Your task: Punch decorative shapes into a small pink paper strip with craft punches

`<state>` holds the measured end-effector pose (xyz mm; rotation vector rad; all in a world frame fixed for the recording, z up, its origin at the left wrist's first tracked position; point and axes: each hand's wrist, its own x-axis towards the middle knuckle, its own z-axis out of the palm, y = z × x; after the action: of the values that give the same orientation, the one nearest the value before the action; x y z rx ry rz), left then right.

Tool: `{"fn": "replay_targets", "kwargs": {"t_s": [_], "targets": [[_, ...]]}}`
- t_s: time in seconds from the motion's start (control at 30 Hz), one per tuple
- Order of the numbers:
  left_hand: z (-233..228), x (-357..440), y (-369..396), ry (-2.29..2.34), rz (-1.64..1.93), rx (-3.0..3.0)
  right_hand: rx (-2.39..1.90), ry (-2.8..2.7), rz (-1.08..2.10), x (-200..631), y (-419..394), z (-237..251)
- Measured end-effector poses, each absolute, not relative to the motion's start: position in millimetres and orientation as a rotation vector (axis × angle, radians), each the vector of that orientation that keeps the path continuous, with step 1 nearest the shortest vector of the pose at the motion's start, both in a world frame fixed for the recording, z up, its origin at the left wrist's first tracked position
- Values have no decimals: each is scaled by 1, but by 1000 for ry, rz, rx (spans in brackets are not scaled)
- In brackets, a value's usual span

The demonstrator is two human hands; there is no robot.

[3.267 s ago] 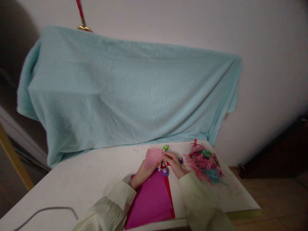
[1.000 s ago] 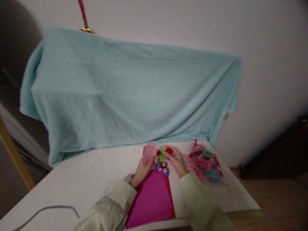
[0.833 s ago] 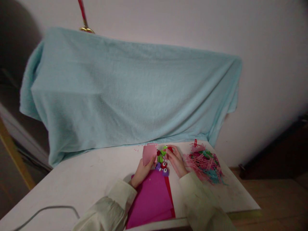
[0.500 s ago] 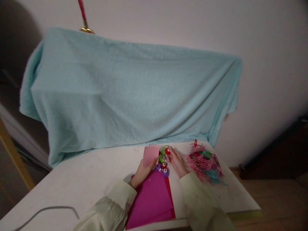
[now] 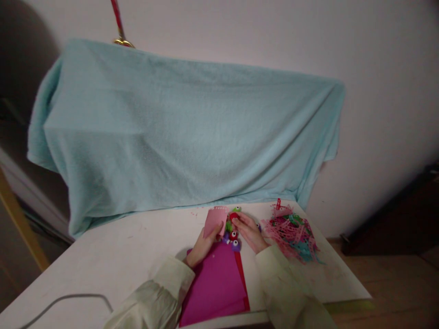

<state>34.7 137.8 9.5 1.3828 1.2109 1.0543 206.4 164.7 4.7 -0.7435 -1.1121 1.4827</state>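
A piece of pink paper [image 5: 214, 221] with a row of small holes along its far edge is pinched in my left hand [image 5: 204, 244]. Close by on the right, my right hand [image 5: 249, 230] grips a small red hole punch [image 5: 233, 216] near the paper's upper right corner; whether the two touch I cannot tell. Several similar little punches with eye-like faces lie between my hands, among them a green punch [image 5: 229, 226], another red punch [image 5: 233, 236] and a purple punch [image 5: 235, 246]. Part of a purple one [image 5: 258, 226] shows past my right hand.
Magenta sheets [image 5: 214, 288] lie before me over red paper [image 5: 241, 269]. On the right is a heap of punched paper strips [image 5: 291, 235]. A light blue cloth [image 5: 192, 132] hangs behind the white table [image 5: 130, 246]; a grey cable [image 5: 78, 295] rests front left.
My right hand has shifted slightly left and turned the red punch, so its eye no longer shows. The pink paper has tilted a little in my left hand. A purple punch now shows beyond my right hand.
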Motion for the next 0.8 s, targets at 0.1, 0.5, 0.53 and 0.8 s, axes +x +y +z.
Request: {"fn": "replay_targets", "kwargs": {"t_s": [0.1,0.5,0.53,0.8], "targets": [[2,36,143,1211,1065,1436,-753,-1138,1471,207,167,1],[-5,38,148,1181,1150,1593,-903,-1256,1354,210,174,-13],[-4,38,147,1181,1162,1610,-901,-1271,1363,210,174,-14],[-1,36,148,1233,1344,1705,-885,-1302,1424,210,171,-12]]}}
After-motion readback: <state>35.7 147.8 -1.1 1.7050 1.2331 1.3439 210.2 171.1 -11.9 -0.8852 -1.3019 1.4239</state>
